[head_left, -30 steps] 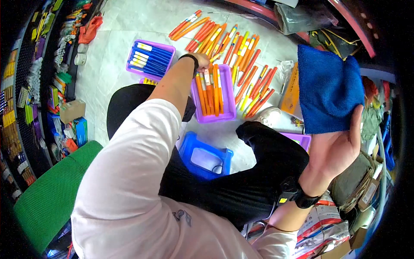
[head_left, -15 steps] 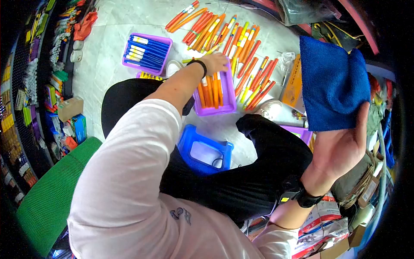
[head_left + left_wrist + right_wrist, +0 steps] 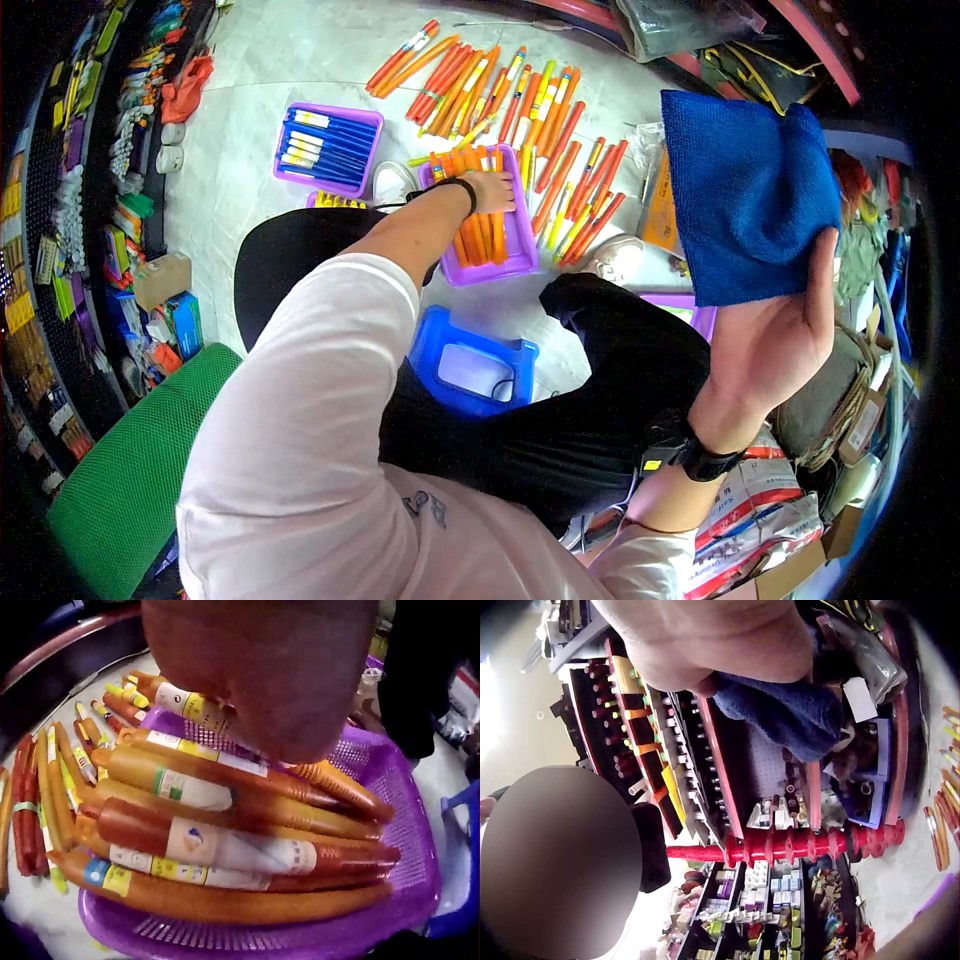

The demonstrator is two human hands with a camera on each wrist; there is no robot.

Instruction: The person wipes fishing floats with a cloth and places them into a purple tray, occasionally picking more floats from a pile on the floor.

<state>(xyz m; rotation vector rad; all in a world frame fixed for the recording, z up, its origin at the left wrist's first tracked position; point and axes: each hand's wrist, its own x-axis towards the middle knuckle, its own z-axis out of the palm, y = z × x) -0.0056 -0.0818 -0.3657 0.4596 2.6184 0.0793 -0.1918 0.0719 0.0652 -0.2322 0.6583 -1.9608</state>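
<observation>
My left hand (image 3: 490,190) is over orange and red tubes (image 3: 482,238) in a purple basket (image 3: 525,245), at their far ends; its fingertips are hidden. In the left wrist view, the heel of that hand (image 3: 262,667) covers part of the basket (image 3: 420,847), where labelled tubes (image 3: 225,896) lie side by side. Raised at the right, my right hand (image 3: 770,350) holds a blue cloth (image 3: 745,200), with the thumb along its edge and the fingers hidden behind it. The right wrist view shows the cloth (image 3: 787,712) below that hand (image 3: 720,637).
Loose red, orange and yellow tubes (image 3: 540,105) lie on the floor beyond the basket. A purple basket of blue tubes (image 3: 330,145) stands to the left. A blue stool (image 3: 430,345) is between the legs. Stocked shelves (image 3: 60,230) line the left; an orange box (image 3: 660,210) lies near the cloth.
My left hand has moved from the far rim of the basket down over the tubes inside. My right hand still holds the cloth up, a little further left in view.
</observation>
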